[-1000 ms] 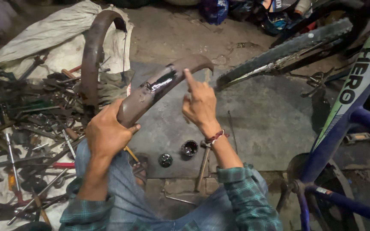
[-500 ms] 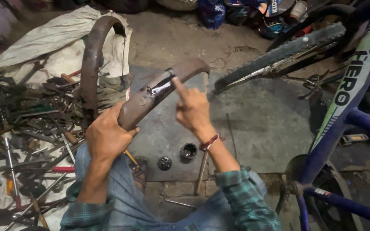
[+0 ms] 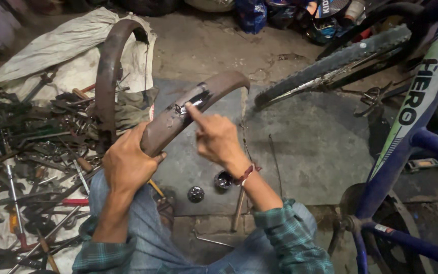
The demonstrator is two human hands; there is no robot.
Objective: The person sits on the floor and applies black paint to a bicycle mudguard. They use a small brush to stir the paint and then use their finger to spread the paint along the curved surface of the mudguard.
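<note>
My left hand (image 3: pixel 128 163) grips a curved brown rubber inner tube (image 3: pixel 163 124) that loops up and over to the left. A dark wet patch (image 3: pixel 193 101) shines on its upper face. My right hand (image 3: pixel 218 138) has the index finger stretched out, its tip pressed on that patch near a small metal bit. A red thread band sits on my right wrist. Below the hands, a small open tin (image 3: pixel 223 179) and its round lid (image 3: pixel 195 194) lie on the stone slab (image 3: pixel 300 147).
A heap of spanners, screwdrivers and other tools (image 3: pixel 31 152) covers a white cloth (image 3: pixel 57 45) on the left. A bicycle tyre (image 3: pixel 335 61) and a blue and white bicycle frame (image 3: pixel 406 132) stand on the right. A thin rod (image 3: pixel 238 210) lies by my knee.
My right index finger has slid down and left along the tube, from near its upper end to the wet patch. The left hand keeps its grip.
</note>
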